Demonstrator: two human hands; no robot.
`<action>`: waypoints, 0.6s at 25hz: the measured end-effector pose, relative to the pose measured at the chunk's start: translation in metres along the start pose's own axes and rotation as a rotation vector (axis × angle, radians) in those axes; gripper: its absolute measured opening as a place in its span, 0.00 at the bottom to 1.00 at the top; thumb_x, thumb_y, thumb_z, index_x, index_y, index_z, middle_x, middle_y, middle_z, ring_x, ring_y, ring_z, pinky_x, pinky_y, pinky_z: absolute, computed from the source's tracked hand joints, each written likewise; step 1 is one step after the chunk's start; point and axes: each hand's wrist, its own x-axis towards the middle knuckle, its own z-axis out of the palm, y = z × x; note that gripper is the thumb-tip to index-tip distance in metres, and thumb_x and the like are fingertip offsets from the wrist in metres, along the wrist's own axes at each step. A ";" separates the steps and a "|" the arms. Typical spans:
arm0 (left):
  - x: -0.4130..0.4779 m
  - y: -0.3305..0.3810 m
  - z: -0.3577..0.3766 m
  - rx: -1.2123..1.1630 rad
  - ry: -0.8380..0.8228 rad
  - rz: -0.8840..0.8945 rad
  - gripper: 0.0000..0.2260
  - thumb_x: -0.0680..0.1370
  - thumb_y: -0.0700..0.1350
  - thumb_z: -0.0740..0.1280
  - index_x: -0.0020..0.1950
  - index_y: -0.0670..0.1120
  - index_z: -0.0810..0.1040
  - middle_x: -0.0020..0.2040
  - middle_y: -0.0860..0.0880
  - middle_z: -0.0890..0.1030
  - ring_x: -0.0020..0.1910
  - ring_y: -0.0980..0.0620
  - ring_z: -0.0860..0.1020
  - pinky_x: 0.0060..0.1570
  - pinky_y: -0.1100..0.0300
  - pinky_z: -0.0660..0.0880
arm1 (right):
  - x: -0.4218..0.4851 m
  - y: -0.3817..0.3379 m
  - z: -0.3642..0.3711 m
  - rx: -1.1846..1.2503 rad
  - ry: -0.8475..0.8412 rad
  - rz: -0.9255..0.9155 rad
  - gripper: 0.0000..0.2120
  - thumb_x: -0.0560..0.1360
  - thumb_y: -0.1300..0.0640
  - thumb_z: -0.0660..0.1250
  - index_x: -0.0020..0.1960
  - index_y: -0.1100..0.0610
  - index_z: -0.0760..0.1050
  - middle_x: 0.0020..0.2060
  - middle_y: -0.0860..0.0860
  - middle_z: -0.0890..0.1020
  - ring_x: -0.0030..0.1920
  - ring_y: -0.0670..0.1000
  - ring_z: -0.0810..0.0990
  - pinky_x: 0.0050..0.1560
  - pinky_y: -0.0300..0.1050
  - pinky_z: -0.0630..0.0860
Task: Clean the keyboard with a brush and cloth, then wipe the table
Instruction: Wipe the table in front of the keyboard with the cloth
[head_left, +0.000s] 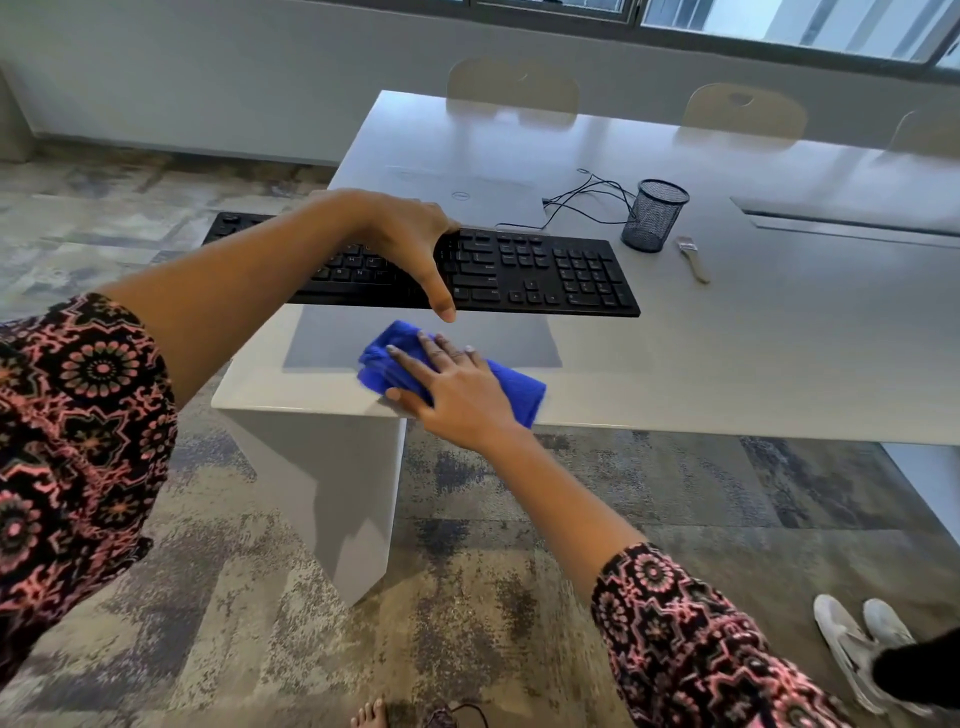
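The keyboard (545, 270) is gripped across its middle by the left hand (410, 244): the thumb is hooked over the near edge and the fingers are curled over the far one. It appears to be held lifted off the table (753, 353), since a grey shadow is cast on the surface below it and its left end juts out past the table's edge. The lift is judged to serve one purpose: the patch it would otherwise cover is exposed for wiping.

The blue cloth (519, 395) is found at six o'clock from the keyboard, bunched close to the table's near edge. It is pressed flat by the right hand (457, 384), whose fingers are straight and spread rather than clenched, so that pressure is laid across a wide area.

The brush (693, 260) is seen lying loose on the table at three o'clock from the keyboard, untouched, which suggests the brushing stage is done with. A black mesh cup (655, 215) stands just beside it at about ten o'clock. A closed laptop (467, 195) is set at twelve o'clock from the left hand, with thin cables (587, 197) trailing between it and the cup, well out of the cloth's way.

The table-wiping stage is judged to be under way, with most of the surface yet to be covered.
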 end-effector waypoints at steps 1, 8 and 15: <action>-0.001 -0.002 -0.001 -0.001 -0.002 0.004 0.50 0.58 0.68 0.77 0.73 0.47 0.66 0.67 0.48 0.72 0.64 0.46 0.72 0.67 0.50 0.68 | 0.005 -0.013 0.003 -0.002 0.000 -0.028 0.29 0.81 0.33 0.47 0.80 0.39 0.50 0.81 0.53 0.53 0.81 0.55 0.52 0.78 0.59 0.51; -0.006 -0.009 0.004 -0.021 0.014 0.002 0.47 0.58 0.67 0.78 0.70 0.48 0.68 0.63 0.49 0.74 0.60 0.48 0.73 0.63 0.53 0.69 | 0.021 -0.074 0.019 -0.216 -0.005 -0.278 0.27 0.84 0.39 0.48 0.81 0.40 0.46 0.82 0.53 0.51 0.81 0.58 0.52 0.76 0.61 0.55; -0.010 -0.005 0.008 -0.020 0.002 -0.031 0.50 0.59 0.67 0.78 0.73 0.45 0.65 0.65 0.47 0.73 0.63 0.46 0.71 0.65 0.51 0.69 | 0.008 -0.035 0.032 -0.339 0.203 -0.681 0.28 0.79 0.61 0.66 0.75 0.43 0.67 0.79 0.53 0.61 0.79 0.60 0.58 0.72 0.60 0.66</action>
